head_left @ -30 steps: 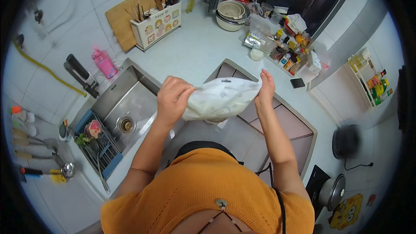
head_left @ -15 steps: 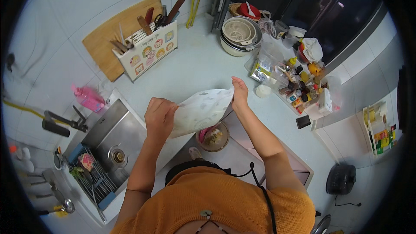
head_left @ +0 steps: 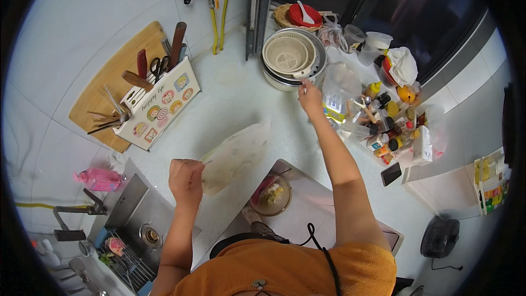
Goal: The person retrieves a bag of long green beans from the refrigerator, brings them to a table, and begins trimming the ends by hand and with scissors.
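Note:
My left hand (head_left: pixel 185 178) grips one end of a limp white plastic bag (head_left: pixel 235 156), which hangs over the white counter (head_left: pixel 230 98). My right hand (head_left: pixel 310 96) is stretched far forward with fingers apart, touching the rim of a stack of metal bowls topped by a cream plastic colander (head_left: pixel 289 57). Below the bag, a glass bowl (head_left: pixel 271 195) with pink and yellowish food sits on the stove top.
A knife and utensil holder (head_left: pixel 159 104) stands before a wooden cutting board (head_left: pixel 112 79) at left. A steel sink (head_left: pixel 134 225) with a pink bottle (head_left: pixel 98 179) lies lower left. Crowded condiment bottles (head_left: pixel 386 123) line the right side. A red bowl (head_left: pixel 304 15) sits behind the colander.
My right hand let go of the plastic bag and reached forward to the stacked bowls. The left hand alone now holds the bag. The view shifted toward the back of the counter.

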Demonstrator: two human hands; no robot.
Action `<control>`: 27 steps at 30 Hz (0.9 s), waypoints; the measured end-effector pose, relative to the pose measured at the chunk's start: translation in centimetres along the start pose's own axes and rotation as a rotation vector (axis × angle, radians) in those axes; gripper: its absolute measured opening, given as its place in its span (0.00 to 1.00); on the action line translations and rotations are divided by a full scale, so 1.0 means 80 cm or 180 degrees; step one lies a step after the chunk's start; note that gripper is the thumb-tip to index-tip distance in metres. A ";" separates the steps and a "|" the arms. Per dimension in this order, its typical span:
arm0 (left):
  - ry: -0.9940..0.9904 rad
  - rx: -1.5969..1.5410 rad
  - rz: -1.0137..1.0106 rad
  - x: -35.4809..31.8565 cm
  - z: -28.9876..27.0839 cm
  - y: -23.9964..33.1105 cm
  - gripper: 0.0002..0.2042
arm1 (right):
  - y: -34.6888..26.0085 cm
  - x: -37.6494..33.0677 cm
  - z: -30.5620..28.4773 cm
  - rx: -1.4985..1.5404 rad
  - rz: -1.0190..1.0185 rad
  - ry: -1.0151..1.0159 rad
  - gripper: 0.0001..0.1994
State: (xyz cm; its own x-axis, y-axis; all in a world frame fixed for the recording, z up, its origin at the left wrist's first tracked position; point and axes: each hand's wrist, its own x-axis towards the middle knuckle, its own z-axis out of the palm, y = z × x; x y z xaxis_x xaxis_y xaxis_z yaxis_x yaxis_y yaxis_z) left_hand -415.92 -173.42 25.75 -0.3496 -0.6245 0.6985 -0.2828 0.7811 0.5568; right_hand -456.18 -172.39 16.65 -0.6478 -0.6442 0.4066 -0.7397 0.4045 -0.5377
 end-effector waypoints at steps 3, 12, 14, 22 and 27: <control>0.0015 0.0129 -0.0187 0.004 0.002 -0.002 0.05 | -0.017 0.027 -0.012 -0.0573 0.0197 -0.0290 0.23; 0.0087 0.0099 -0.0572 0.001 0.017 0.002 0.03 | -0.012 0.080 0.004 -0.1287 0.0641 -0.1063 0.27; 0.0045 0.0108 -0.0618 0.002 0.019 0.007 0.03 | -0.013 0.089 0.000 -0.1344 0.0741 -0.1235 0.23; -0.0009 0.0198 -0.0577 -0.016 0.014 0.022 0.02 | 0.037 0.105 0.031 -0.0412 0.0995 -0.0554 0.16; 0.0035 0.0326 -0.0504 -0.017 0.008 0.034 0.03 | 0.030 0.102 0.036 -0.0154 0.0702 0.0088 0.15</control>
State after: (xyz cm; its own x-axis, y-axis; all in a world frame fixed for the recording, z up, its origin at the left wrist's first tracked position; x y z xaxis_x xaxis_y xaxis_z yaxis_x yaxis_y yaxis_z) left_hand -416.84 -170.46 26.03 -0.2839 -0.7391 0.6108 -0.4232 0.6682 0.6119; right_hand -462.71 -178.58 16.56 -0.7990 -0.5190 0.3037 -0.5872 0.5645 -0.5801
